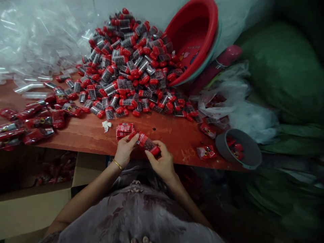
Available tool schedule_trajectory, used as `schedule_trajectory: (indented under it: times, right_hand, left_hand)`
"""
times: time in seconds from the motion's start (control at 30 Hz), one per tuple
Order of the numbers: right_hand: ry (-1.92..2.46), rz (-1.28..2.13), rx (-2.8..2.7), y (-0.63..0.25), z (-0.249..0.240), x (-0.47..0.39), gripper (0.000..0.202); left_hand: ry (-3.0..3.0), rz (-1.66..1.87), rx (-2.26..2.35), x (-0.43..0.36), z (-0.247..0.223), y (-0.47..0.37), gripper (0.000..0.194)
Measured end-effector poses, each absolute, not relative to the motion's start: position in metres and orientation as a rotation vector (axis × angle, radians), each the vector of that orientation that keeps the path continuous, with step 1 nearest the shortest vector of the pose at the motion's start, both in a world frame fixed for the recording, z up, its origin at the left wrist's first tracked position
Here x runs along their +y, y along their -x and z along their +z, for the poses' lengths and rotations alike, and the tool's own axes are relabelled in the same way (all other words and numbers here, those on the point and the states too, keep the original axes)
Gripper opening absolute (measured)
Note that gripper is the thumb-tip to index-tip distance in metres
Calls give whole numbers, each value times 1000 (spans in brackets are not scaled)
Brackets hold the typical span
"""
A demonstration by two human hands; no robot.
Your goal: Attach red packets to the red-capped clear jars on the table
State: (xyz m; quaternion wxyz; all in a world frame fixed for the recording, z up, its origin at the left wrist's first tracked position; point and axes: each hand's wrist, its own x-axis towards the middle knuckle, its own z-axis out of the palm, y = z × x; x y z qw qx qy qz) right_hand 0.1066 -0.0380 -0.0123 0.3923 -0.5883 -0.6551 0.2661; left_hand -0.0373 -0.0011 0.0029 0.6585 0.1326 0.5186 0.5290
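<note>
A red and clear packet with dark contents (147,143) is held between my two hands over the front edge of the table. My left hand (124,150), with a gold bracelet at the wrist, pinches its upper left end. The lower right end, which is red, sits in the closed fingers of my right hand (163,162). Just behind my left hand lies a small stack of red printed cards or sachets (124,127). A crumpled white scrap (106,126) rests to the left of that stack.
Behind is a large heap of red-capped clear tubes (131,67), beside a red basin (194,37). Clear sleeves (37,40) and filled red packets (37,121) are at left. A grey bowl (239,148) stands right. An open cardboard box (37,206) is below left.
</note>
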Motion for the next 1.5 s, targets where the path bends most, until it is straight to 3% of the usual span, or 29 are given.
schedule_trajectory:
  times: [0.43,0.67,0.77,1.1,1.3,1.43,1.5]
  right_hand:
    - [1297,1122,-1499,-94,-18,-22,42]
    - [1268,1212,-1298,-96,-23,-21,31]
    - [1274,1153,-1324,-97,-22,-14,37]
    - [1243,975,-1750,-75,-14,-6,26]
    - [1391,393,-2155,-73,0,79,41]
    - [1638,158,-2276,-76,-18,143,57]
    - [1585,100,-2355,-77,-31,153,54]
  left_hand:
    - [-238,1181,1082,-4,3,35,44]
    - [-262,1032,1039,-7,4,39,45]
    - [-308,1017,1057,-11,2,36,47]
    - [-329,1012,1093,-18,-2,65,40]
    - [-77,1407,1392,-47,5,177,19]
    - [350,1732,1666,-77,1,262,36]
    - [460,1799,1742,-88,-2,282,56]
